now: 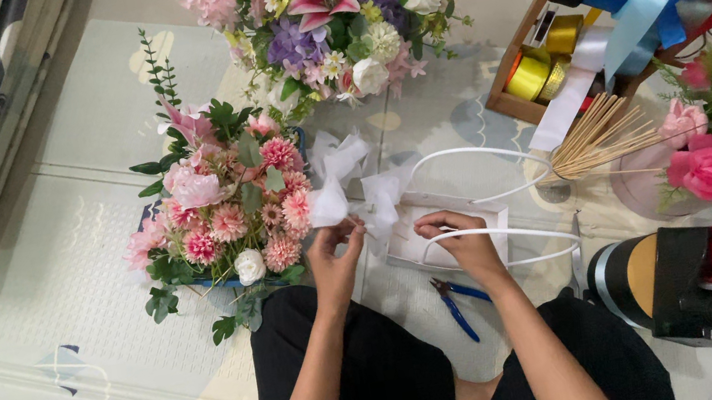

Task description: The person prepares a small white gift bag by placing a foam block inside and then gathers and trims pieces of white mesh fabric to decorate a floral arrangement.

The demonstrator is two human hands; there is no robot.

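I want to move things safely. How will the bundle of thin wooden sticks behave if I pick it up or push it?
The wooden sticks look thin and loose, fanned at one end, so they probably scatter or roll if pushed. They seem light and stiff, yet likely snap under pressure. They lie beside the white bag that the left hand and right hand touch.

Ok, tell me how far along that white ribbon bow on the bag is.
Done: the pink flower basket beside it looks fully arranged. In hand: the left hand pinches the white ribbon, whose loops are formed but loose, while the right hand presses on the white bag under its handles. Left: the bow looks not yet tightened or trimmed; the blue pliers lie untouched on the mat.
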